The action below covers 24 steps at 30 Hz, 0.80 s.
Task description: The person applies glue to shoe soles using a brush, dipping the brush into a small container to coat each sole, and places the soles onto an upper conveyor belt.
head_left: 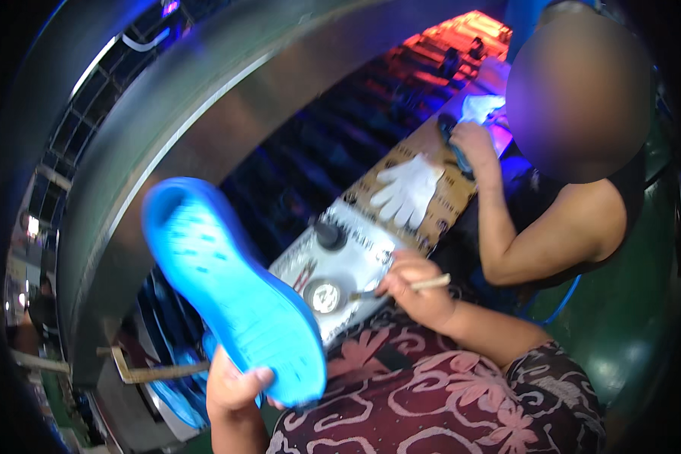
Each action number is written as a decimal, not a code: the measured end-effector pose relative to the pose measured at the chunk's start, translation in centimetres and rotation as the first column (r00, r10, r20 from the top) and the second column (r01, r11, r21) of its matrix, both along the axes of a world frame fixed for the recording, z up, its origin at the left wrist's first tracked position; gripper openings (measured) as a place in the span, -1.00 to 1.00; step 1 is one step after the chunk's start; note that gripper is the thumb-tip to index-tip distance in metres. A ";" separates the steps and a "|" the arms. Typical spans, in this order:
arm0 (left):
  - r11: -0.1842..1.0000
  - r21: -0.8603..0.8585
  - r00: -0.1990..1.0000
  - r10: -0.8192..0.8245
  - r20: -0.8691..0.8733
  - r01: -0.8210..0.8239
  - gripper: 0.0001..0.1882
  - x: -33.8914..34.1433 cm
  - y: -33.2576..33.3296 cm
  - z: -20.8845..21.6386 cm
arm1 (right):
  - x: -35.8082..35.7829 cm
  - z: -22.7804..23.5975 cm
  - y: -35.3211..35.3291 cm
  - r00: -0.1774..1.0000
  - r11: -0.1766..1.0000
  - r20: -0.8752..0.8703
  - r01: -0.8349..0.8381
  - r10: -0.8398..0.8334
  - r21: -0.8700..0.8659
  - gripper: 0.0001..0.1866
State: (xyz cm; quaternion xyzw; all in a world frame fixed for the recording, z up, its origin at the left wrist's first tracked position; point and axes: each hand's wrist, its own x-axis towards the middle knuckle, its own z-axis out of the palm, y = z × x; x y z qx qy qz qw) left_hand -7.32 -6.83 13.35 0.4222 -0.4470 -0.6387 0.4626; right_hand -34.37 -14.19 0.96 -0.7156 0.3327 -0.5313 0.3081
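A bright blue shoe sole (pixel 231 295) is held up at the left, heel end raised. My left hand (pixel 233 386) is closed round its lower end, the thumb on the near face. In my right hand (pixel 420 291) is a small brush (pixel 431 283) with a pale wooden handle, pinched in the fingers. Its bristles point left, close to a small round dish (pixel 326 297) with whitish stuff in it; whether they touch it I cannot tell. The dish stands on a whitish work surface (pixel 359 261), beside a slim red tool (pixel 304 277) and a dark squat container (pixel 330 234).
Beyond lies a white glove (pixel 410 189) on printed cardboard (pixel 440 219). At the right a co-worker sits close, their hand (pixel 473 147) at a dark item. A dark slatted conveyor (pixel 303 151) runs under a large metal hood (pixel 181 129). More blue pieces (pixel 175 405) lie lower left.
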 end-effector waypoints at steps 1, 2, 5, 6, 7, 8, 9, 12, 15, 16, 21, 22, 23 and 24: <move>0.977 0.093 0.981 -0.188 -0.040 0.191 -0.27 -0.5 -0.9 1.0 | -0.6 0.2 0.1 1.000 1.000 0.010 -0.010 0.009 0.017 -0.78; 0.930 0.170 0.945 -0.313 -0.100 0.326 -0.26 -1.4 -2.0 2.0 | -1.1 0.7 0.3 1.000 0.999 0.017 -0.023 0.022 0.038 -0.78; 0.897 0.008 0.897 -0.443 0.012 0.443 -0.28 -7.4 -10.4 5.7 | -2.8 0.0 0.1 0.995 0.994 -0.018 0.096 -0.095 0.056 -0.79; 0.909 -0.076 0.911 -0.413 -0.020 0.410 -0.35 -9.8 -14.0 7.5 | -2.7 0.3 0.3 0.991 0.986 0.018 0.129 -0.131 0.107 -0.79; 0.919 -0.111 0.908 -0.393 -0.145 0.379 -0.43 -12.2 -19.1 8.8 | -3.1 0.4 0.0 0.992 0.986 0.003 0.123 -0.124 0.112 -0.76; 0.943 -0.102 0.894 -0.333 -0.300 0.317 -0.51 -14.2 -23.0 10.1 | -3.4 0.5 -0.1 0.994 0.988 -0.011 0.106 -0.105 0.111 -0.74; 0.968 -0.084 0.877 -0.251 -0.409 0.238 -0.58 -16.5 -25.8 11.7 | -3.9 0.6 -0.2 0.995 0.989 -0.024 0.096 -0.094 0.111 -0.72; 0.993 -0.107 0.868 -0.091 -0.487 0.044 -0.57 -21.8 -26.8 14.4 | -5.1 -0.3 -0.6 0.990 0.984 -0.023 0.139 -0.137 0.110 -0.70; 0.973 -0.229 0.893 -0.132 -0.430 0.034 -0.53 -20.8 -24.4 12.5 | -5.6 -0.9 -0.7 0.988 0.976 0.007 0.151 -0.154 0.156 -0.70; 0.953 -0.298 0.930 -0.152 -0.335 0.048 -0.50 -19.6 -23.1 10.6 | -5.6 -1.2 -0.8 0.988 0.971 0.014 0.147 -0.152 0.188 -0.70; 0.990 -0.085 0.977 -0.094 0.193 0.112 -0.46 -4.8 -14.6 -1.3 | -4.6 -2.2 -1.5 0.990 0.976 0.081 0.096 -0.114 0.194 -0.75; 1.000 -0.028 0.949 0.021 0.316 -0.013 -0.49 -1.2 -11.8 -3.6 | -4.2 -2.4 -1.4 0.994 0.969 0.074 0.064 -0.083 0.237 -0.75; 0.991 0.004 0.897 0.118 0.425 -0.132 -0.51 2.7 -8.8 -6.0 | -3.9 -2.6 -1.2 0.996 0.959 0.069 0.040 -0.062 0.279 -0.75; 0.966 0.030 0.821 0.202 0.534 -0.257 -0.52 6.6 -5.6 -8.3 | -3.6 -2.4 -0.9 0.996 0.934 0.075 0.020 -0.050 0.356 -0.76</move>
